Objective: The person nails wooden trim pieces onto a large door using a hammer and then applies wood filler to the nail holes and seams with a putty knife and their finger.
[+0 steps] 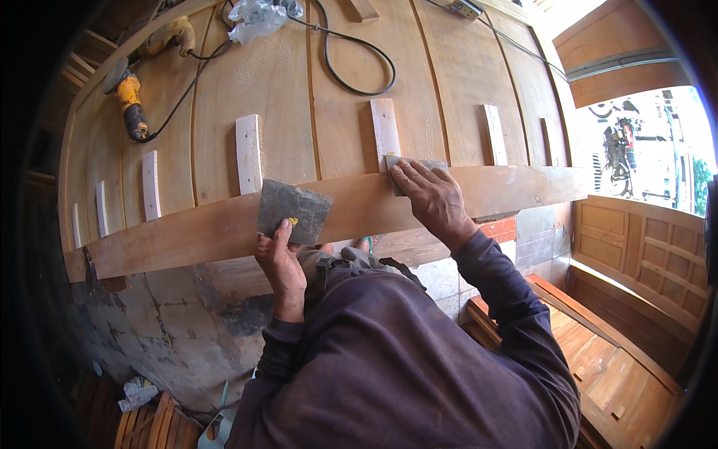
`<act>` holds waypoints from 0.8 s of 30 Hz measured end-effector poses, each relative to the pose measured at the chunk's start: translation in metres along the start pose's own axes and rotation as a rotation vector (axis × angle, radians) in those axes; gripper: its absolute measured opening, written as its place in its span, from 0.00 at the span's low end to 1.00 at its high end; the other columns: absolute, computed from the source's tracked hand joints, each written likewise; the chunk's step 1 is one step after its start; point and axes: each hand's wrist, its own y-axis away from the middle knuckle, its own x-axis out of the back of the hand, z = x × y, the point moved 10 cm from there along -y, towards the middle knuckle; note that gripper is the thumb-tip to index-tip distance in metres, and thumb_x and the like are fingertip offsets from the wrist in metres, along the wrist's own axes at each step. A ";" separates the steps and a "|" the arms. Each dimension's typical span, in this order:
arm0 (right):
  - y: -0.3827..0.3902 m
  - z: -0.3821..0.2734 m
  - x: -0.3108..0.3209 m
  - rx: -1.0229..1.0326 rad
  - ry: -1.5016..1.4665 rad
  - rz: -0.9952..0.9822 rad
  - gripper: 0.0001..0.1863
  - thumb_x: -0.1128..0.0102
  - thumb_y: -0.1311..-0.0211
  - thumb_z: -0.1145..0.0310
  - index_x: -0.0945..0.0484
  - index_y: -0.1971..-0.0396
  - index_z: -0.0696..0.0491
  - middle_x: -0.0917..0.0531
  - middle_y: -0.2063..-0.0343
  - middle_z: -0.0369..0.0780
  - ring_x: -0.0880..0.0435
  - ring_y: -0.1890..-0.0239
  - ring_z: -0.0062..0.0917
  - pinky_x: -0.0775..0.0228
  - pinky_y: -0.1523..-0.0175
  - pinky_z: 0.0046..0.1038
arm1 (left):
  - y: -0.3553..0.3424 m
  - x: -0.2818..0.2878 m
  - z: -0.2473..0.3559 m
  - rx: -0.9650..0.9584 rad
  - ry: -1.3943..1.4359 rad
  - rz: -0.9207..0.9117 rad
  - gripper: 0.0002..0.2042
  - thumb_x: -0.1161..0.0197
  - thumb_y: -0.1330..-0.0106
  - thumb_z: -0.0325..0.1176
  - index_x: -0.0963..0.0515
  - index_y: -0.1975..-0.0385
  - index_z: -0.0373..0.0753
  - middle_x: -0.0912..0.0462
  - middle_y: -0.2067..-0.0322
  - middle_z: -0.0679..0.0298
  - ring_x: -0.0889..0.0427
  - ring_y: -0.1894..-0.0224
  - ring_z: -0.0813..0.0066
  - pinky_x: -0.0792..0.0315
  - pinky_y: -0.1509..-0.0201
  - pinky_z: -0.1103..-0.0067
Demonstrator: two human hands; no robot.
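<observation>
A pale wooden panel [396,52] with vertical grooves lies before me, with a long bottom rail [508,187] and several short light battens [247,150] standing up from that rail. My left hand [283,258] grips a square grey metal blade [303,206] bearing a small yellow dab of putty under my thumb. My right hand [426,198] presses a second flat grey blade [432,166] onto the rail at the foot of a middle batten [383,123], fingers lying over the blade. A bit of yellow putty shows at that batten's foot.
An orange angle grinder [129,97], another tool [168,36], looped black cords [359,91] and a plastic bag [254,19] lie on the panel. Wooden panels [606,359] lie lower right; wood pieces [146,426] lie lower left. A carved panel [636,254] and motorbike [621,150] are at right.
</observation>
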 end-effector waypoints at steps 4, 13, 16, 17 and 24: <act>-0.001 -0.003 -0.001 0.010 0.019 -0.027 0.22 0.41 0.36 0.77 0.13 0.43 0.51 0.11 0.43 0.43 0.11 0.40 0.33 0.21 0.39 0.37 | 0.001 0.000 0.000 0.009 -0.021 0.003 0.12 0.33 0.28 0.27 0.20 0.47 0.35 0.15 0.52 0.63 0.14 0.52 0.75 0.16 0.53 0.75; -0.020 0.038 0.014 -0.312 -0.145 -0.072 0.18 0.43 0.35 0.76 0.10 0.51 0.46 0.07 0.59 0.38 0.07 0.62 0.34 0.15 0.57 0.34 | 0.004 -0.007 0.005 0.054 0.040 -0.006 0.08 0.29 0.29 0.29 0.20 0.54 0.43 0.14 0.58 0.68 0.15 0.60 0.83 0.23 0.62 0.83; -0.020 0.027 0.011 -0.218 -0.175 -0.052 0.18 0.42 0.33 0.76 0.09 0.49 0.46 0.07 0.59 0.40 0.06 0.62 0.35 0.14 0.57 0.34 | 0.006 -0.010 0.007 0.039 0.053 0.002 0.08 0.29 0.29 0.29 0.20 0.55 0.43 0.14 0.58 0.68 0.15 0.60 0.83 0.23 0.63 0.83; -0.019 0.019 0.014 -0.152 -0.192 -0.023 0.18 0.43 0.33 0.76 0.09 0.50 0.46 0.07 0.58 0.40 0.06 0.61 0.35 0.14 0.57 0.34 | 0.004 -0.006 0.005 0.041 0.051 0.001 0.08 0.29 0.29 0.29 0.20 0.55 0.43 0.14 0.58 0.68 0.15 0.60 0.83 0.23 0.63 0.83; -0.014 0.027 0.019 -0.189 -0.223 -0.089 0.18 0.42 0.35 0.76 0.09 0.51 0.46 0.07 0.56 0.38 0.07 0.60 0.34 0.15 0.53 0.33 | -0.002 0.002 -0.003 0.048 0.005 -0.021 0.14 0.32 0.28 0.26 0.23 0.46 0.35 0.16 0.53 0.61 0.14 0.54 0.73 0.13 0.54 0.72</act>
